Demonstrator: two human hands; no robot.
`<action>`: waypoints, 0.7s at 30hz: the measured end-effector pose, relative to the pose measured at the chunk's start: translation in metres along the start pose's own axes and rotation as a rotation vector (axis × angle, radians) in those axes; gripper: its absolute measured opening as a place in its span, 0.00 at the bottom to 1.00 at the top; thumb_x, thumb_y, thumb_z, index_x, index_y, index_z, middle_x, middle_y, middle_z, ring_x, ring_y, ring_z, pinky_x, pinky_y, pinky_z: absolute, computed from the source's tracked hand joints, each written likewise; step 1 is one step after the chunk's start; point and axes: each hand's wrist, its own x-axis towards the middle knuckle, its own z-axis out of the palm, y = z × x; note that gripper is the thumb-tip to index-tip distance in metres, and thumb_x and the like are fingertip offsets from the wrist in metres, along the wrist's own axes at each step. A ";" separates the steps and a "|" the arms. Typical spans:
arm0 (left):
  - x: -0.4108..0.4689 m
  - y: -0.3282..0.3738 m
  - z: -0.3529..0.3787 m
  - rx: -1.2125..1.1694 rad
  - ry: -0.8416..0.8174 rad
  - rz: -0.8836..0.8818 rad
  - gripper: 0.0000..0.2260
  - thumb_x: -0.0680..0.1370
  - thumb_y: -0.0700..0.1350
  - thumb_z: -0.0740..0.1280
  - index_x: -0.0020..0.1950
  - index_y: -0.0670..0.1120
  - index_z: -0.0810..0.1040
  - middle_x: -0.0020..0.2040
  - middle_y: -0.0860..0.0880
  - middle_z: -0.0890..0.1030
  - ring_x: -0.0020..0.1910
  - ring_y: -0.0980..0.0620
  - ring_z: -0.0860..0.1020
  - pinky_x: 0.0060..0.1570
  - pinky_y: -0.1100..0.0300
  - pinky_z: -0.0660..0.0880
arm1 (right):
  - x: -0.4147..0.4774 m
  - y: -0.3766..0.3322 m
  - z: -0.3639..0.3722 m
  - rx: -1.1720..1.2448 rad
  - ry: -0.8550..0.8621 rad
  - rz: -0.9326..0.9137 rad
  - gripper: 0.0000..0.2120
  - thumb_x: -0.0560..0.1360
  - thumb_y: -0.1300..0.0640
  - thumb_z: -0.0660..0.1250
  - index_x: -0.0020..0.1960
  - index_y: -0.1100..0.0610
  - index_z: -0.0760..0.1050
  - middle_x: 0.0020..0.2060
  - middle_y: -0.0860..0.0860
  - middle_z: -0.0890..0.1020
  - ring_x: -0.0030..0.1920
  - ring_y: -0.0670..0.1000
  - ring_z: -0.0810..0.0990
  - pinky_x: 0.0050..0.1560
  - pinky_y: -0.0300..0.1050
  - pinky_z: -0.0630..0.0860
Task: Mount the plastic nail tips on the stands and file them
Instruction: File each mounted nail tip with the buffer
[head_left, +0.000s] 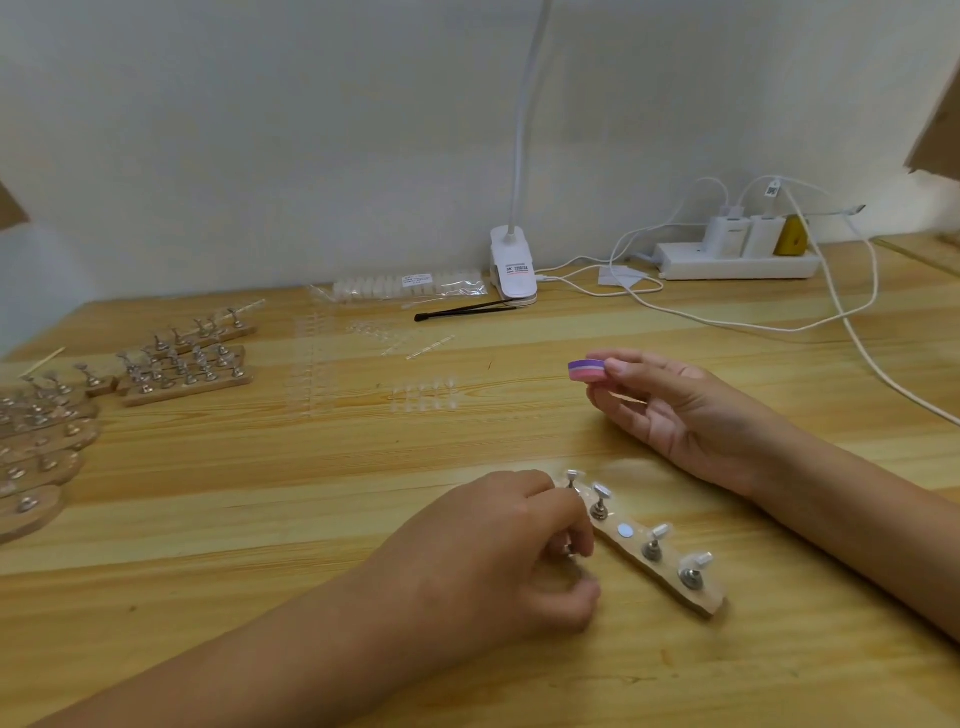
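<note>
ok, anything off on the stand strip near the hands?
One gap: the wooden strip shows four metal stands, but the middle spot is only a bare round disc. The left hand pinches a small metal piece beside it, possibly that stand. The right hand holds the file block clear.

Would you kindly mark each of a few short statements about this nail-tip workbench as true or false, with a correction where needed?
1. The right hand holds a pink and purple file block. True.
2. The wooden stand strip in front has a peg on every spot. False: one spot shows only a bare round disc.
3. The left hand lies flat and empty on the table. False: its fingers are curled at the strip's near end, around something small.
4. More stand strips are gathered at the table's left. True.
5. The black tweezers lie beside the power strip. False: they lie by the lamp clip.
</note>
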 end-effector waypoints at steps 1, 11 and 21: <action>0.000 0.000 -0.001 -0.174 0.012 0.001 0.08 0.73 0.53 0.71 0.51 0.56 0.77 0.45 0.57 0.77 0.47 0.59 0.76 0.49 0.60 0.77 | 0.000 0.000 0.001 -0.012 -0.001 -0.007 0.10 0.70 0.61 0.71 0.50 0.59 0.85 0.52 0.57 0.85 0.49 0.49 0.85 0.45 0.37 0.81; 0.016 -0.024 0.000 -1.297 0.285 -0.249 0.27 0.64 0.49 0.74 0.61 0.46 0.74 0.44 0.49 0.83 0.43 0.54 0.80 0.45 0.64 0.77 | -0.020 -0.018 0.015 -0.211 -0.177 -0.073 0.17 0.66 0.57 0.74 0.55 0.54 0.84 0.48 0.52 0.84 0.46 0.47 0.83 0.47 0.36 0.80; 0.017 -0.027 -0.003 -1.374 0.230 -0.239 0.32 0.65 0.47 0.77 0.67 0.48 0.71 0.44 0.48 0.82 0.42 0.55 0.80 0.45 0.65 0.77 | -0.042 -0.013 0.035 -0.946 -0.365 -0.275 0.13 0.75 0.64 0.70 0.56 0.51 0.83 0.54 0.44 0.80 0.44 0.44 0.81 0.43 0.36 0.77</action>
